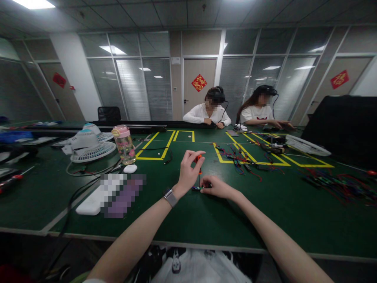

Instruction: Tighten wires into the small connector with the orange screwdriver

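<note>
Centre frame on the green table [188, 220], my left hand [188, 171] pinches an orange-handled screwdriver [199, 162] upright, while my right hand [216, 186] closes on the small connector [196, 188]. Best kept vertical, pressing lightly, connector pinned flat.

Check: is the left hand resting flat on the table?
No. The left hand is raised above the green table, pinching a small orange-handled screwdriver upright, while the right hand steadies a small part.
</note>
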The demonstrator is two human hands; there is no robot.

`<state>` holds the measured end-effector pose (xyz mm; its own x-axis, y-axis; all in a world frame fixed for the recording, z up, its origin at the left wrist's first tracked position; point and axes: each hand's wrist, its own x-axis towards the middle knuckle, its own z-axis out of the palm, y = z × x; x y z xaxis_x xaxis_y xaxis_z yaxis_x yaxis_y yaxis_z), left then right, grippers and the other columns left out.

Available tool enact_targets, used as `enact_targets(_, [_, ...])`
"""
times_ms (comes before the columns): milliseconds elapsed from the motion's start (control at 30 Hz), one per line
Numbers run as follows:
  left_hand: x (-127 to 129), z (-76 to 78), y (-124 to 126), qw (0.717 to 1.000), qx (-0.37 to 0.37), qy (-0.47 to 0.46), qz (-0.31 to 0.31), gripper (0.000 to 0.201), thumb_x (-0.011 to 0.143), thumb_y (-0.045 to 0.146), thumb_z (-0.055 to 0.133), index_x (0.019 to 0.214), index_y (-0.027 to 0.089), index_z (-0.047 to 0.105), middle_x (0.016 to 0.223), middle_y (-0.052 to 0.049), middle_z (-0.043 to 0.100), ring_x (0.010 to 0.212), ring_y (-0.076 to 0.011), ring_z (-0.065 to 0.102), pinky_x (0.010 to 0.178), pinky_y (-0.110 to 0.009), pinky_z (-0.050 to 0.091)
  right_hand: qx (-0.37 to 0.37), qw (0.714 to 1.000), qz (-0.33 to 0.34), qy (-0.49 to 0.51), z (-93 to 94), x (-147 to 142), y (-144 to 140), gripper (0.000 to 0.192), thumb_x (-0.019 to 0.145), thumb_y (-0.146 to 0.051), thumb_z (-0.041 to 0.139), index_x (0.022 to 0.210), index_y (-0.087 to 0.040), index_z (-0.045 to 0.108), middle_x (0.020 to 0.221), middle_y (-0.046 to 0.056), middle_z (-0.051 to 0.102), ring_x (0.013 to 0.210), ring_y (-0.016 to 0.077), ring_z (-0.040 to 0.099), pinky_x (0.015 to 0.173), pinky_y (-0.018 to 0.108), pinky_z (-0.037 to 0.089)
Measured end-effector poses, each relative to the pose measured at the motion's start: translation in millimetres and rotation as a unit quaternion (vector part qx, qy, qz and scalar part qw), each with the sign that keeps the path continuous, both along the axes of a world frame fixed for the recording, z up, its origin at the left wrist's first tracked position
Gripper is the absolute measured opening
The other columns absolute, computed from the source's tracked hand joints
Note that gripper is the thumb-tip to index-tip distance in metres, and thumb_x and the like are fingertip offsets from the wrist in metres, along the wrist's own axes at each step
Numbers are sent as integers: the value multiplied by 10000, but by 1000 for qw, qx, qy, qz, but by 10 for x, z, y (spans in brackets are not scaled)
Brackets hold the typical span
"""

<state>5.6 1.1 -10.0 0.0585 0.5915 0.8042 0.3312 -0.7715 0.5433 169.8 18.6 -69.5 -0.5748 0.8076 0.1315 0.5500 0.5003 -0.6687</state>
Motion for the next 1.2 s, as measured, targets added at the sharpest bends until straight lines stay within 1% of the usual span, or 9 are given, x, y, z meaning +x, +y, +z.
enact_targets(100, [-2, -13, 21, 999, -17, -5, -45, 324, 992, 234, 378, 1242, 225, 583, 1150, -70, 609, 1023, -169, 598, 912, -315, 475, 0, 1000, 2, -1, 10, -1, -2, 117, 727, -166, 687, 838, -161, 649, 722, -16, 583, 672, 134, 532, 620, 233, 399])
enact_targets(200, [5, -17, 34, 998, -17, -13, -66, 323, 981, 231, 412, 1269, 218, 558, 1175, -74, 631, 1042, -175, 615, 923, -325, 481, -2, 1000, 4, -2, 17, -1, -5, 115, 730, -172, 686, 838, -157, 651, 728, -11, 589, 673, 137, 536, 624, 236, 400])
enact_targets(367, [2, 11, -2, 1000, 19, -10, 21, 154, 873, 255, 626, 1008, 202, 677, 913, -31, 601, 863, -164, 593, 804, -289, 487, -7, 1000, 1, 3, 9, 0, -7, 118, 733, -176, 687, 844, -157, 650, 724, -10, 585, 674, 138, 534, 628, 237, 405])
enact_targets(433, [-5, 17, -16, 999, 20, -11, 32, 132, 894, 263, 595, 974, 201, 680, 903, -30, 576, 855, -158, 583, 798, -283, 485, -7, 1000, 1, 4, 7, -1, -8, 119, 732, -176, 687, 844, -159, 650, 723, -11, 583, 675, 138, 533, 629, 238, 407])
enact_targets(567, [-8, 1, -7, 1000, 10, -12, -12, 292, 989, 223, 381, 1144, 204, 627, 1099, -69, 619, 1024, -168, 594, 904, -309, 476, -5, 1000, -2, 4, 19, -3, -16, 126, 732, -168, 686, 852, -154, 650, 733, -10, 579, 680, 138, 534, 632, 240, 412])
enact_targets(667, [0, -24, 18, 999, 0, -16, -50, 311, 988, 218, 388, 1236, 200, 576, 1208, -78, 625, 1099, -176, 597, 957, -334, 470, -1, 1000, 0, 0, 29, -2, -20, 127, 734, -170, 687, 856, -153, 653, 743, -7, 580, 687, 139, 536, 634, 240, 413])
enact_targets(933, [-9, -25, 29, 999, 35, -24, 18, 140, 878, 263, 625, 992, 197, 672, 934, -33, 640, 888, -164, 607, 831, -288, 481, -2, 1000, -1, 1, 6, -5, -10, 129, 734, -168, 687, 858, -149, 653, 728, -6, 591, 670, 138, 536, 633, 242, 411])
enact_targets(1100, [-30, -24, 27, 999, -7, -25, -46, 283, 988, 241, 390, 1107, 203, 644, 1056, -54, 655, 988, -166, 613, 876, -296, 472, 0, 1000, -2, 2, 3, -2, -10, 123, 735, -170, 688, 852, -150, 653, 733, -4, 587, 674, 139, 534, 633, 245, 413])
enact_targets(1200, [-27, -34, 36, 996, -21, -30, -76, 317, 988, 214, 377, 1222, 207, 590, 1183, -69, 644, 1077, -175, 604, 935, -317, 463, -3, 1000, 0, 5, 2, -1, -7, 122, 735, -176, 691, 847, -151, 651, 736, -5, 586, 678, 139, 534, 630, 243, 412])
